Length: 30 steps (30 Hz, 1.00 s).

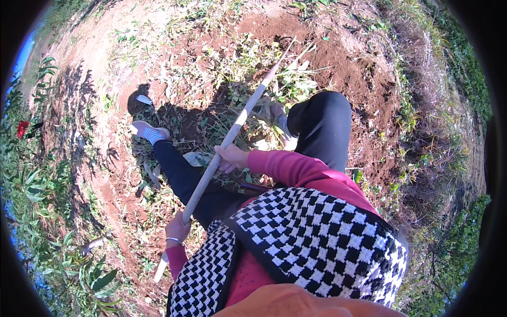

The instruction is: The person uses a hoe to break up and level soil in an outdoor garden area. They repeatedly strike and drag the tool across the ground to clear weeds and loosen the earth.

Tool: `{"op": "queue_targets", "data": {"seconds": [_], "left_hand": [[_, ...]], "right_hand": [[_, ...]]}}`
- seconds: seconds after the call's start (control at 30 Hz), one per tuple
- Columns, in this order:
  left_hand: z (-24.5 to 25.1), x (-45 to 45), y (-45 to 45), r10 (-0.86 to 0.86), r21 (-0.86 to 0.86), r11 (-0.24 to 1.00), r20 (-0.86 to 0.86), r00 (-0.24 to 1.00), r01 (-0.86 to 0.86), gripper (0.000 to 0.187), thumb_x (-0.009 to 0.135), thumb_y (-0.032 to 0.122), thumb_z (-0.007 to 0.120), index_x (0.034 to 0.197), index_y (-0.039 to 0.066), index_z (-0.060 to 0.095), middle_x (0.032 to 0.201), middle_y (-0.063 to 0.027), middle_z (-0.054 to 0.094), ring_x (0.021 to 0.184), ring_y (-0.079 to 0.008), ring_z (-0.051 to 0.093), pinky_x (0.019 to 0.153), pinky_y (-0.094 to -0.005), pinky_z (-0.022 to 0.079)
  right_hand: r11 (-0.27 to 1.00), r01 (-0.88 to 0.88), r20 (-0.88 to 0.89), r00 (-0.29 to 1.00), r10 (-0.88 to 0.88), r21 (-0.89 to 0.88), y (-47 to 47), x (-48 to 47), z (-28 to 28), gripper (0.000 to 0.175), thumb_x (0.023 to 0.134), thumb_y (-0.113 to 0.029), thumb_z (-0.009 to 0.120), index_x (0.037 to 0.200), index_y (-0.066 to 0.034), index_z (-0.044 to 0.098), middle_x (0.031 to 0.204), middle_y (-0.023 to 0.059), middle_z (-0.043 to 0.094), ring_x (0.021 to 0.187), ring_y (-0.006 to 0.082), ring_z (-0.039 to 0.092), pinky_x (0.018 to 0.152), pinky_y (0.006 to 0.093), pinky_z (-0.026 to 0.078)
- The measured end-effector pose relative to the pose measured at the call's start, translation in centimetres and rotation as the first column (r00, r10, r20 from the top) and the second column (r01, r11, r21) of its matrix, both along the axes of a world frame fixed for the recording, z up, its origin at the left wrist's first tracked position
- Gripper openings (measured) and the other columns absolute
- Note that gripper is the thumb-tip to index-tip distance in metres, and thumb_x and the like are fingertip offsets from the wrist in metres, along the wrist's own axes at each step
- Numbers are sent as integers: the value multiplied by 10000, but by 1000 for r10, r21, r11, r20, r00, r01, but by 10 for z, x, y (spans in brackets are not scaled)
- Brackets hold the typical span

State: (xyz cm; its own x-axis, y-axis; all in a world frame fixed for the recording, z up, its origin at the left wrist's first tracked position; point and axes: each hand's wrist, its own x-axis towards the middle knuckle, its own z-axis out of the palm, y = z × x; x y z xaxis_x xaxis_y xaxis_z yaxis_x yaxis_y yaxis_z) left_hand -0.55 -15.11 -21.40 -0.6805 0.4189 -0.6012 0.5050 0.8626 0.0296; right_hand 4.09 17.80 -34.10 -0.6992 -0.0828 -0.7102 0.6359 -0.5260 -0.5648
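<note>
A long pale wooden handle runs slantwise across my front, out to the reddish soil. My left hand, with a bracelet at its wrist, is shut around the handle's near part; the butt end sticks out behind it. Farther along the same handle, my right hand grips it above my left leg. The far tip reaches cut weeds and loose soil. Beside that tip is a dark curved piece; whether it is a tool head joined to the handle, I cannot tell.
My left shoe and right foot stand apart among the weeds. A white scrap lies in my shadow. Leafy plants grow at left, with a red item among them. Dry grass borders the right.
</note>
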Motion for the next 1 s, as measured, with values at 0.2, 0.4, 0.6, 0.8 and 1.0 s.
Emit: {"op": "queue_targets", "data": {"seconds": [0.2, 0.4, 0.6, 0.8, 1.0], "left_hand": [[-15, 22, -22, 86, 31, 996, 58, 995, -88, 444, 783, 444, 659, 1021, 88, 543, 835, -183, 659, 798, -375, 647, 717, -469, 489], [-15, 32, -52, 182, 39, 981, 110, 977, -188, 515, 755, 505, 683, 1004, 75, 548, 883, -171, 662, 840, -356, 646, 737, -445, 487], [-1, 41, -90, 268, -36, 963, 17, 963, -267, 523, 752, 511, 694, 1019, 85, 550, 899, -151, 675, 855, -334, 651, 767, -425, 489], [6, 65, -82, 275, -76, 958, -37, 961, -277, 546, 755, 559, 664, 1028, 92, 597, 896, -141, 682, 855, -322, 656, 763, -422, 494], [23, 79, -62, 236, -56, 969, -103, 966, -242, 497, 747, 557, 670, 973, 117, 616, 818, -138, 676, 794, -327, 657, 715, -434, 497]], "right_hand": [[781, -436, 157, 898, 412, 447, 30, 16, 11, 477, 933, -433, 468, 893, 9, 643, 693, 126, 645, 536, 238, 638, 513, 353, 553], [762, -149, -130, 947, 293, 630, 59, 58, 34, 365, 902, -345, 532, 930, 12, 603, 670, 73, 640, 556, 143, 628, 488, 271, 518], [657, -236, -94, 900, 426, 716, 57, 81, 39, 373, 893, -368, 562, 898, 5, 543, 677, 69, 633, 583, 133, 627, 490, 258, 504], [452, -316, -48, 774, 631, 834, 36, 77, 39, 328, 875, -332, 595, 861, -4, 582, 647, 86, 648, 585, 200, 660, 594, 341, 532], [388, -187, -151, 706, 692, 902, 38, 76, 45, 320, 894, -322, 592, 849, -6, 559, 641, 87, 638, 580, 183, 647, 570, 323, 515]]}}
